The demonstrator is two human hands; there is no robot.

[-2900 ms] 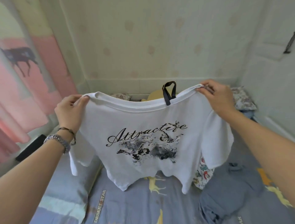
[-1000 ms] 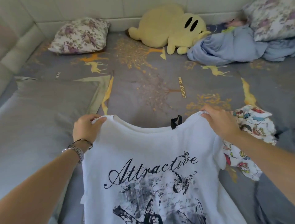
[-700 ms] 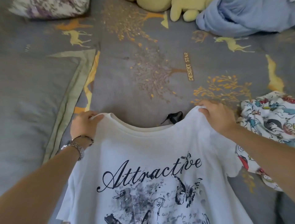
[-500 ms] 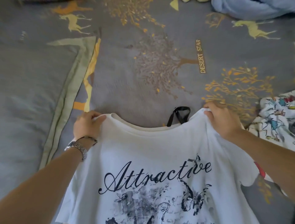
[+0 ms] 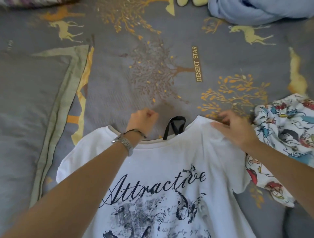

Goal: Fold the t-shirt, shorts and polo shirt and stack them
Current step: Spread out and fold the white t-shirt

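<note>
A white t-shirt (image 5: 169, 161) with a black "Attractive" print lies print side up on the grey patterned bed sheet (image 5: 119, 81), collar away from me. A black loop (image 5: 175, 127) sticks out of its neck. My left hand (image 5: 141, 121) is a closed fist just past the collar, left of the loop, with nothing visible in it. My right hand (image 5: 236, 130) is on the shirt's right shoulder, thumb on top and fingers curled over the edge. White shorts with a cartoon print (image 5: 287, 135) lie crumpled to the right, partly under the shirt's sleeve.
A large grey pillow (image 5: 30, 119) fills the left side. A bunched light-blue blanket (image 5: 254, 11) lies at the top right, with the feet of a yellow plush toy (image 5: 192, 1) beside it. A floral pillow's edge (image 5: 34, 2) shows at the top left.
The shirt has come down from the air onto the bed. My left hand has let go of the left shoulder and moved right to the neck opening. My right hand stays at the right shoulder.
</note>
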